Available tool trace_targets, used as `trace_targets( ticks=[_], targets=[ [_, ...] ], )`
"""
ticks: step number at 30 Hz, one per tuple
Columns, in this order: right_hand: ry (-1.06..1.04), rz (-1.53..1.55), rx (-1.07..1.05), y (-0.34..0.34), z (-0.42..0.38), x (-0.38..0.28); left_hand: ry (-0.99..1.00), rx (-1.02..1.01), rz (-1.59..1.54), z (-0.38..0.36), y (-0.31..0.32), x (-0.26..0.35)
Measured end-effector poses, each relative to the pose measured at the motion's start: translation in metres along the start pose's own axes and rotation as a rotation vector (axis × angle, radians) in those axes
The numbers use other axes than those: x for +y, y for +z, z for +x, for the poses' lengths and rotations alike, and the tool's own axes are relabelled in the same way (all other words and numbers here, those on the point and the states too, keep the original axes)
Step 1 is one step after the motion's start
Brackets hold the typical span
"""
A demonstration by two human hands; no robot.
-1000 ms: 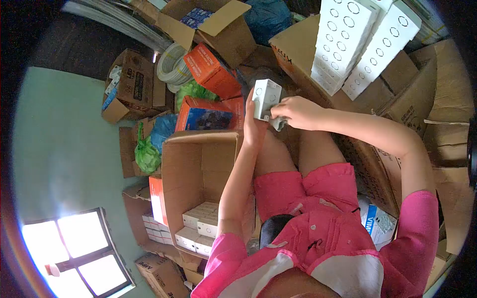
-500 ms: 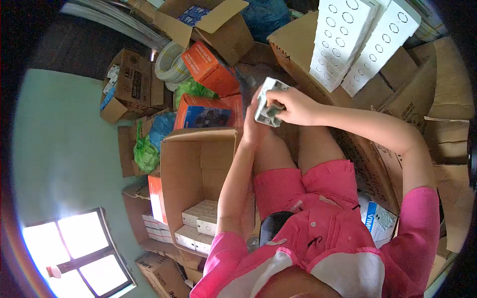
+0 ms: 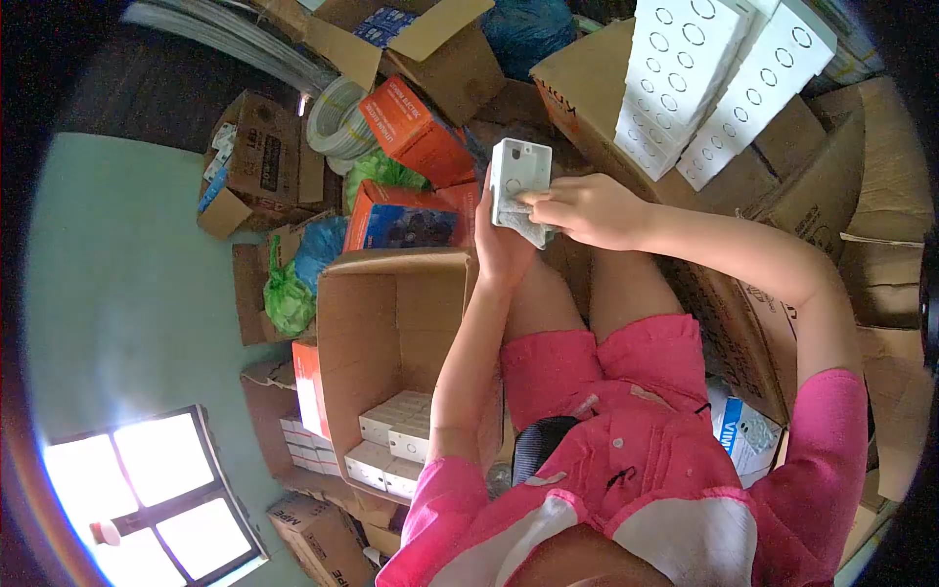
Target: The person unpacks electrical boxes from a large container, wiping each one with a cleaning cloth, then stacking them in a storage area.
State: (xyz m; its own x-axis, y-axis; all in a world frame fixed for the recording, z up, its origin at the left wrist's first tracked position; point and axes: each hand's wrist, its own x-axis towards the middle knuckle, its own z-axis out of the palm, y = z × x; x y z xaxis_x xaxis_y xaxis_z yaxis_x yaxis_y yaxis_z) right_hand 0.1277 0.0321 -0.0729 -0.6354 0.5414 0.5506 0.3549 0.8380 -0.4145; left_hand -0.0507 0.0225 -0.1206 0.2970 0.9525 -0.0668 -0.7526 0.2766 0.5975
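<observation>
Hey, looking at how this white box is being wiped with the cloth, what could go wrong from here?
The white box is propped only against the left hand while the right hand presses the cloth on it, so it might slip and fall. The stacked white boxes on the carton close behind lean and could topple if bumped.

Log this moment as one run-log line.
left hand: holds white junction box | right hand: presses cloth on box | open carton: beside left arm, white boxes inside
</observation>
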Motion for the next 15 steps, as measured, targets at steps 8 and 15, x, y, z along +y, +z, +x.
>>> trace_targets(
  ticks=[8, 15],
  targets=[
    [0.067, -0.197, 0.078, -0.01, 0.005, 0.026, -0.042, -0.092, 0.109, 0.003, -0.02, -0.004],
    [-0.111, -0.304, -0.013, 0.001, -0.007, 0.029, 0.014, -0.089, 0.392, -0.007, 0.007, -0.007]
  ],
)
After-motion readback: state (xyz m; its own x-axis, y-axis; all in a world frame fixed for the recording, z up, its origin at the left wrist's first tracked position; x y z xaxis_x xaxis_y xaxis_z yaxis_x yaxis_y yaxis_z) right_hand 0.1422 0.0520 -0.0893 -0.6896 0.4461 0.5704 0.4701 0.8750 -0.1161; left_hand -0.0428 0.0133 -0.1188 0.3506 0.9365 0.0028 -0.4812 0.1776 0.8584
